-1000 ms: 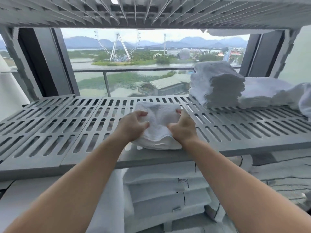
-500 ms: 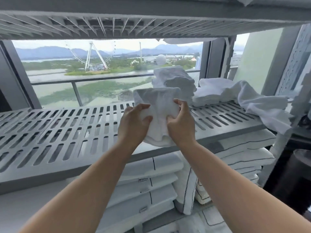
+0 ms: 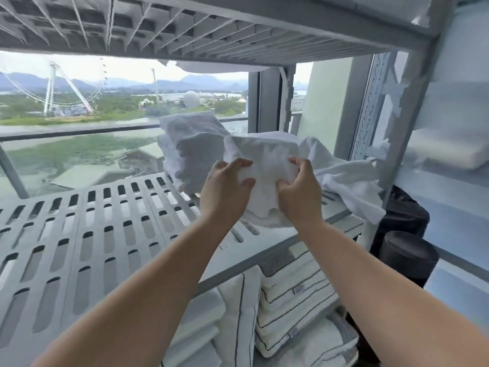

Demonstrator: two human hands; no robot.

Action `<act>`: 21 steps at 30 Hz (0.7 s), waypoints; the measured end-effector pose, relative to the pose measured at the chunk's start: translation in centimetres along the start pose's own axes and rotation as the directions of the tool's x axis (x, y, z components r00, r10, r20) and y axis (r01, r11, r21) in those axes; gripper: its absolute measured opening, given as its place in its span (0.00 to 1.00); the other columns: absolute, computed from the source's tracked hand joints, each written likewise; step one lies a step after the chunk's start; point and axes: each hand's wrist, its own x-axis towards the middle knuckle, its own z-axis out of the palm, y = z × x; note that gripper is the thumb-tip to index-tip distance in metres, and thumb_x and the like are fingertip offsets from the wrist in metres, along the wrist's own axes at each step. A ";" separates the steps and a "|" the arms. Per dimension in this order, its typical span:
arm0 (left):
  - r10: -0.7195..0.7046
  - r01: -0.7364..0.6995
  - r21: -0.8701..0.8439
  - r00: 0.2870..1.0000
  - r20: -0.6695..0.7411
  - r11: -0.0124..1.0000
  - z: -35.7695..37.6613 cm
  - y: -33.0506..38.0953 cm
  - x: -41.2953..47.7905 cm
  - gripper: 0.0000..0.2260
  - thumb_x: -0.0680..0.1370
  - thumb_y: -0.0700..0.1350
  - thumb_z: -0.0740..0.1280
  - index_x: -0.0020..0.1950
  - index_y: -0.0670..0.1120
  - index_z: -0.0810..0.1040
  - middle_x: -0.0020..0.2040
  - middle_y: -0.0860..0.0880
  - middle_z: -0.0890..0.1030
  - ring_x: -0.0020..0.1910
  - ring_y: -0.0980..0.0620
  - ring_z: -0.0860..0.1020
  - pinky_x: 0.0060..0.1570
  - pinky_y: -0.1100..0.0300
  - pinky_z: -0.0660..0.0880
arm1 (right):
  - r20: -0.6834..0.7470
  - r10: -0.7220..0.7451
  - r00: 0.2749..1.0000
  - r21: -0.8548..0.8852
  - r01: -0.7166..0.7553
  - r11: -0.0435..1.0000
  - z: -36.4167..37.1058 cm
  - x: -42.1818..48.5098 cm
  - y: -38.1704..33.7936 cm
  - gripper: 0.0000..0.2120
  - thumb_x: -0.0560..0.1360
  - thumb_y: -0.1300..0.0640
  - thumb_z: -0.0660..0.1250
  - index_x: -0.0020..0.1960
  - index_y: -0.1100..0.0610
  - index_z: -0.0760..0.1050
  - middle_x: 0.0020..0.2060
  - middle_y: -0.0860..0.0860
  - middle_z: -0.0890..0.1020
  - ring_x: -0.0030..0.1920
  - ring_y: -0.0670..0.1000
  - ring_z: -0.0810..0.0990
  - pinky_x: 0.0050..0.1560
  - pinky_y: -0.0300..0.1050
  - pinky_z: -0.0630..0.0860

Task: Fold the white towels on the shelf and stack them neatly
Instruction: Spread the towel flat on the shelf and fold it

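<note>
A folded white towel [image 3: 264, 160] is held up off the grey slatted shelf [image 3: 105, 229]. My left hand [image 3: 225, 189] grips its left side with thumb and fingers curled round the cloth. My right hand [image 3: 299, 192] grips its right side the same way. Just behind and to the left stands a stack of folded white towels [image 3: 190, 152]. To the right, loose unfolded white towels [image 3: 344, 178] lie in a heap and drape over the shelf's right end.
Another slatted shelf [image 3: 185, 27] hangs close overhead. A grey upright post [image 3: 412, 123] bounds the right side. Striped folded linens [image 3: 296, 300] fill the lower shelf. A black cylinder [image 3: 407, 258] stands at the lower right. A window lies behind the shelf.
Both hands lifted the folded towel off the shelf and carried it to the right, close to the stack. The view turned right with them.
</note>
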 end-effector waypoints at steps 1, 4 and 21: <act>0.015 -0.015 0.009 1.000 -0.001 1.000 0.9 0.3 1.1 0.17 0.76 0.52 0.71 0.65 0.62 0.78 0.53 0.54 0.73 0.56 0.48 0.77 0.47 0.59 0.68 | -0.011 0.003 1.000 -0.017 -0.004 1.000 -0.1 1.3 0.3 0.25 0.72 0.65 0.63 0.68 0.52 0.69 0.60 0.53 0.79 0.57 0.56 0.79 0.55 0.48 0.74; 0.061 -0.061 0.001 0.998 0.005 0.998 2.9 1.0 3.9 0.17 0.76 0.53 0.70 0.65 0.62 0.77 0.54 0.52 0.74 0.56 0.48 0.76 0.46 0.58 0.68 | -0.039 0.009 0.999 -0.041 -0.011 0.999 0.0 5.2 1.1 0.26 0.71 0.66 0.62 0.68 0.53 0.69 0.59 0.53 0.80 0.56 0.56 0.79 0.56 0.45 0.74; -0.027 0.034 0.088 0.997 -0.077 0.996 12.2 0.6 17.1 0.16 0.76 0.47 0.72 0.63 0.57 0.80 0.59 0.50 0.79 0.49 0.55 0.73 0.42 0.66 0.65 | 0.092 -0.163 0.982 -0.075 0.170 0.983 4.9 24.1 7.4 0.23 0.74 0.66 0.64 0.68 0.56 0.70 0.59 0.56 0.81 0.59 0.59 0.79 0.54 0.44 0.72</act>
